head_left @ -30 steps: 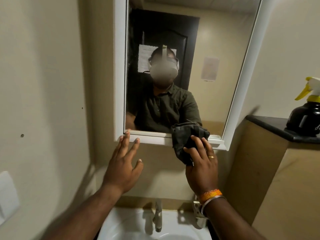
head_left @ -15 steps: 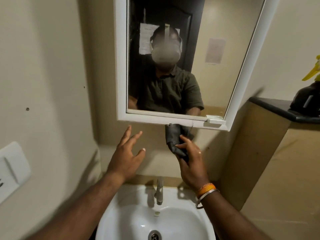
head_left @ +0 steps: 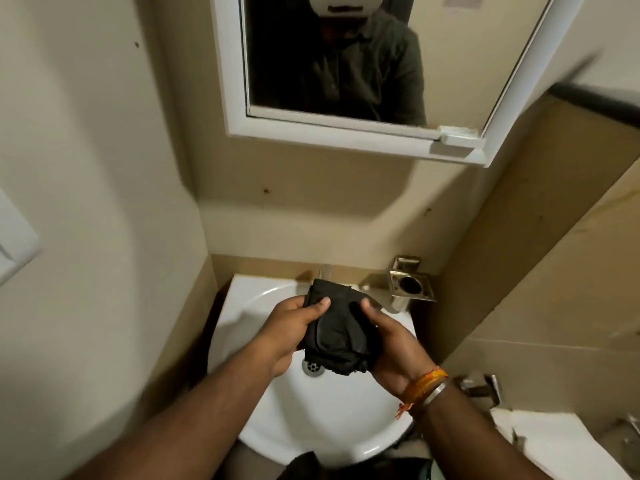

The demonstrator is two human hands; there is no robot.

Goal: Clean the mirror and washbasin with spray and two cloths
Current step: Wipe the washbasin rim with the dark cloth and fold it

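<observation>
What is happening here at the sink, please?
A person stands at a white washbasin and holds a dark cloth over it with both hands. The left hand grips the cloth's left side with the thumb on top, and the right hand grips its right side. The cloth is bunched up above the drain. The mirror hangs on the wall above, and nobody is touching it. No spray bottle is in view.

A bunched, dark cloth (head_left: 337,332) is held above the round white washbasin (head_left: 311,424) — near its drain — while the white-framed mirror (head_left: 346,64) hangs on the wall above, its glass reflecting a dark-shirted torso.
</observation>
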